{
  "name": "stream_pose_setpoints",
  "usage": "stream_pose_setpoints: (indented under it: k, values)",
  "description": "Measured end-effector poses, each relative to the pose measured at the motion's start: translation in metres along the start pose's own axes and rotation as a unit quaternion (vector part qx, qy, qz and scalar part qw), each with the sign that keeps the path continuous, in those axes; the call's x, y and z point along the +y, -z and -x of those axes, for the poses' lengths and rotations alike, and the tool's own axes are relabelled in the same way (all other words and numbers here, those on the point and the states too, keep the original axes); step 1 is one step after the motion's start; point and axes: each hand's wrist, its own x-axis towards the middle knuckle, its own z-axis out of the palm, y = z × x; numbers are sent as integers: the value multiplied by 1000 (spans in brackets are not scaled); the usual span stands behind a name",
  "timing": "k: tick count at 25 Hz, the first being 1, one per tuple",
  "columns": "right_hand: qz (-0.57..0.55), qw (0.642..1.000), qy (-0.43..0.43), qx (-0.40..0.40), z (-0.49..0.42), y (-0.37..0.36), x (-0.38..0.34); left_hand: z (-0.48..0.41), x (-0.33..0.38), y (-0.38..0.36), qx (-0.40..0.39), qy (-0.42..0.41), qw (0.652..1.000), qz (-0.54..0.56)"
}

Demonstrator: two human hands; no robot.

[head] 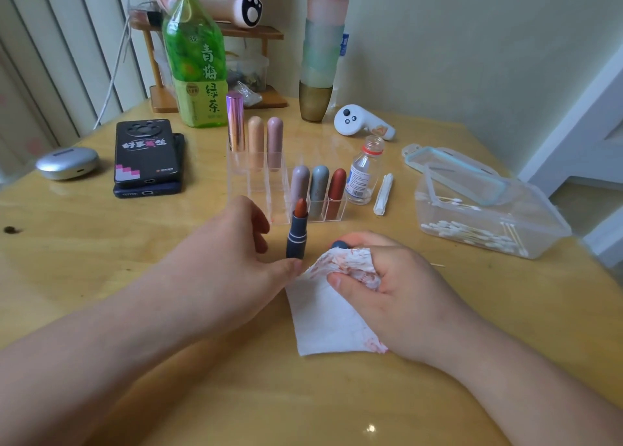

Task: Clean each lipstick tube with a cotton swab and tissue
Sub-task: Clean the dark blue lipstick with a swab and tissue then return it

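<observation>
An uncapped dark blue lipstick tube (pixel 296 235) with an orange-red bullet stands upright on the table. My left hand (pixel 232 243) curls around it, thumb at its base, fingers just left of it and apart. My right hand (pixel 387 287) grips a white tissue (pixel 323 317) stained red, together with the dark blue cap (pixel 338 245) poking out above the tissue. A clear acrylic organizer (pixel 279 189) behind holds several capped lipsticks. Cotton swabs (pixel 472 235) lie in a clear plastic box at the right.
A small clear bottle (pixel 364 172) with no cap and a paper swab packet (pixel 383 194) stand right of the organizer. Two stacked phones (pixel 148 159), an earbud case (pixel 67 163), a green tea bottle (pixel 195 58), a white controller (pixel 362 122) and stacked cups (pixel 320 51) are farther back.
</observation>
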Motion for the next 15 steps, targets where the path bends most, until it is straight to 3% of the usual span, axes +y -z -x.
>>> stream_pose_setpoints:
  k: [1, 3, 6, 7, 9, 11, 13, 15]
  values:
    - [-4, 1000, -5, -3, 1, 1, 0, 3, 2, 3, 19, -16, 998, -55]
    - [-33, 999, -8, -33, 9, 8, -3, 13, 4, 7, 97, -132, 978, -131]
    - [-108, 984, 16, -142, 29, 30, -15, 35, 13, 7, 115, -271, 955, -34]
    - [-106, 980, 28, -166, 34, 38, -19, 41, 16, 3, 83, -260, 962, 16]
    - [-67, 982, 62, -164, 41, 50, -26, 45, 19, -10, -48, -148, 972, 177]
    - [-32, 985, 87, -147, 43, 51, -30, 40, 18, -20, -222, -9, 904, 366]
    - [-23, 986, 90, -142, 42, 46, -30, 36, 13, -28, -274, 26, 862, 426]
    - [-37, 988, 75, -129, 43, 42, -25, 35, 11, -30, -272, 17, 861, 430]
